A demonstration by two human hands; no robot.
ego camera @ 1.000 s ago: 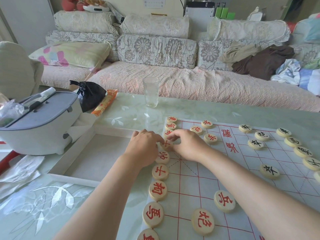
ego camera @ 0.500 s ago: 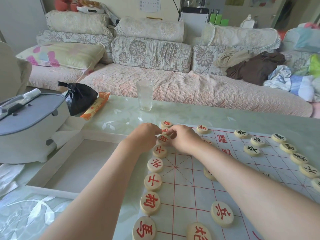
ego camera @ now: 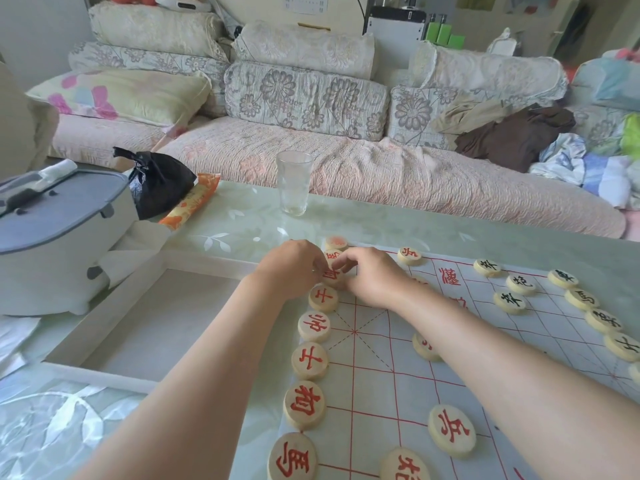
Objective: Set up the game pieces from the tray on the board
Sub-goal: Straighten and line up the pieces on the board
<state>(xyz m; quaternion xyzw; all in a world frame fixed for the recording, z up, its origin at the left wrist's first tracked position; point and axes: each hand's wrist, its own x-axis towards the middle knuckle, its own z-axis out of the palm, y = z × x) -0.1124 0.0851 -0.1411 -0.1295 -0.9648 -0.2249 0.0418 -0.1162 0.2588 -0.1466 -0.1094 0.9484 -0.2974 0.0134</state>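
Both hands, left hand (ego camera: 292, 268) and right hand (ego camera: 372, 277), have edged up the column, pinching one red piece (ego camera: 332, 276) together.

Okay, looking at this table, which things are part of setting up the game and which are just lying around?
Part of the job:
- board
- white tray
- red-lettered pieces
- black-lettered pieces
- left hand and right hand, both on one red piece

Just lying about:
- drinking glass
- black bag
- orange packet
- grey-lidded container
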